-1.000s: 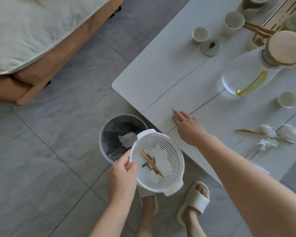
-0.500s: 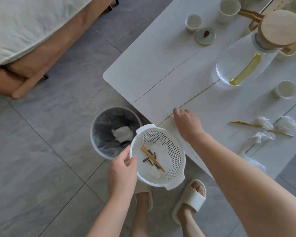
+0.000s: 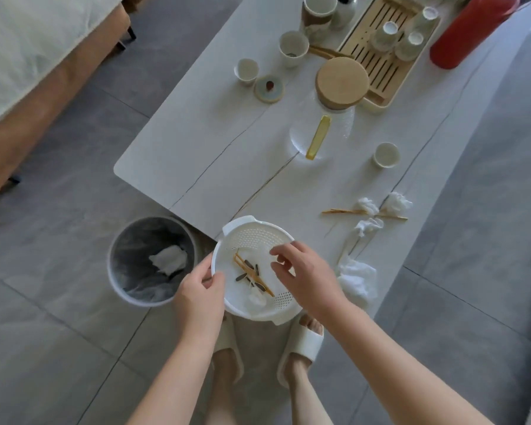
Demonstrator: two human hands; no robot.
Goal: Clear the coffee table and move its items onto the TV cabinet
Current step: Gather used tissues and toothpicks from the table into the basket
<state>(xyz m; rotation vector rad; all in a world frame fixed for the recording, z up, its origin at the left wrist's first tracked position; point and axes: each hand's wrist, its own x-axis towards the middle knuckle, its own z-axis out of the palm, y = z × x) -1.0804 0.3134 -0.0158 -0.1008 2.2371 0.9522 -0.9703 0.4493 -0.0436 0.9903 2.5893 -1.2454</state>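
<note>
The left hand (image 3: pixel 200 297) gripped the near-left rim of the white colander (image 3: pixel 255 268), thumb curled over the edge, holding it at the near end of the white surface (image 3: pixel 215 142). The right hand (image 3: pixel 304 277) hovered above the colander's right side, fingers loosely bent, and I couldn't tell whether they pinched anything. Inside the colander lay yellow sticks (image 3: pixel 252 273), dark seed shells (image 3: pixel 249 265) and a tissue scrap (image 3: pixel 256 299). On the floor just left of it stood the grey bin (image 3: pixel 151 261) with a crumpled tissue (image 3: pixel 169 259) inside. Right of the colander, on the surface, were wadded tissues (image 3: pixel 369 207) and thin skewers (image 3: pixel 344 211). Farther up sat a glass pitcher (image 3: pixel 322 133) with a wooden lid (image 3: pixel 342 81), small white cups (image 3: pixel 387 154), a round coaster (image 3: pixel 269 88), a slatted bamboo tray (image 3: pixel 377 56) and a red bottle (image 3: pixel 469 32).
</note>
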